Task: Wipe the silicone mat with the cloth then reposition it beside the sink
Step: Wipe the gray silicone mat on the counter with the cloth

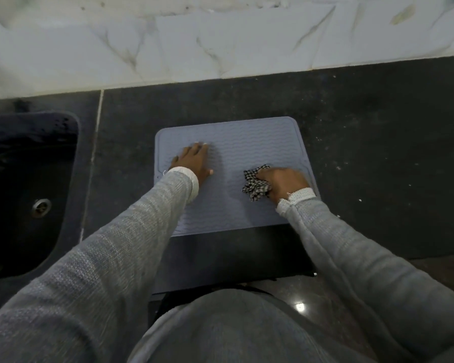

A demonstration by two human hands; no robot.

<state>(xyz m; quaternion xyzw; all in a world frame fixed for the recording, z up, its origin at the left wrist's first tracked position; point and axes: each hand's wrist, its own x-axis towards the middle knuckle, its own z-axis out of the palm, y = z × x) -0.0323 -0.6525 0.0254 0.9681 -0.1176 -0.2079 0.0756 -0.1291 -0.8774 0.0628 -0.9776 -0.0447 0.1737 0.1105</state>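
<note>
Left hand (pixel 193 161) lies flat, fingers straight, pressing the mat's (pixel 247 142) left half, while my right hand (pixel 283 182) clutches the bunched checked cloth (pixel 256 185) against the right half, near the edge closest to me. Mat sits flat on the dark counter (pixel 378 127), its near edge at the counter's front lip, well apart from the sink (pixel 71 142) off to the left. I judge the wipe is mid-way: I'd keep the left palm pinning so the mat can't creep, spread the cloth wider and run strokes along the ribs, then lift rather than drag it sinkward.
</note>
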